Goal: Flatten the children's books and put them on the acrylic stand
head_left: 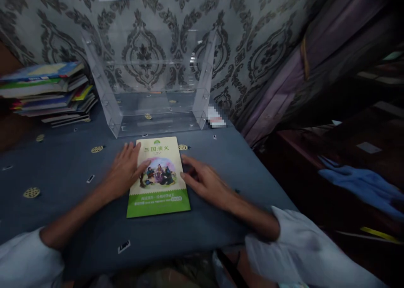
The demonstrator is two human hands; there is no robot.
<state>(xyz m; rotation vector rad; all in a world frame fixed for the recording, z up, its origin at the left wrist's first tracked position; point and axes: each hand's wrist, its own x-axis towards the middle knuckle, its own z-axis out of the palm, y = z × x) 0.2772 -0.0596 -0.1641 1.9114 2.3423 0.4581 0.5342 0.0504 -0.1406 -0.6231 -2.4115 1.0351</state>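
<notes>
A cream-and-green book (159,174) lies on a blue-grey bench (91,233) dotted with yellow, black-speckled motifs; dark damask patterns grey wallpaper (176,39).

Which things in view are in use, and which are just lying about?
In use:
- Green-and-cream book, left hand on its left side, right hand at its right edge
- Table, under the book
- Clear rack, just behind the book; probably, though neither hand is on it

Lying about:
- Book stack, left
- Blue cloth, far right
- Yellow strip, lower right
</notes>
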